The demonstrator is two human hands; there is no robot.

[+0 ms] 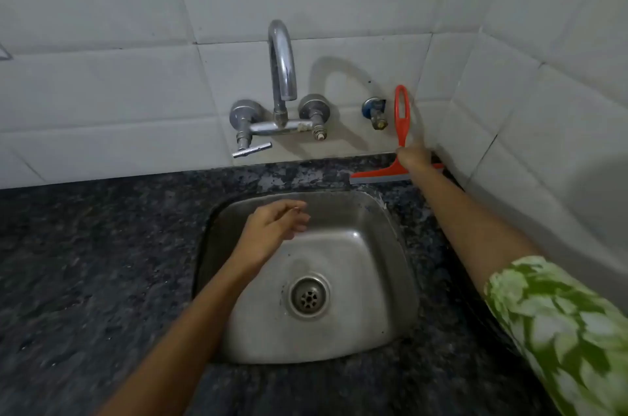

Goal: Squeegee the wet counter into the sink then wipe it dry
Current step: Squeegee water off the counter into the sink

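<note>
A chrome gooseneck tap (281,75) is mounted on the white tiled wall (102,92) at upper centre, with a small angle valve (374,112) to its right. Directly right of that valve, the orange squeegee (401,130) stands upright against the wall, loop handle up, grey rubber blade resting on the counter (85,262) behind the sink (384,307).

The counter is dark speckled stone, glossy. The sink is a square, round-cornered stainless basin holding only a circular perforated drain (308,295).

The right hand (415,157), at centre right, grips the squeegee at the base of its handle; a green leaf-print sleeve (560,320) covers the upper arm. The left hand (275,222) hovers over the basin, fingers loosely extended, holding nothing.
</note>
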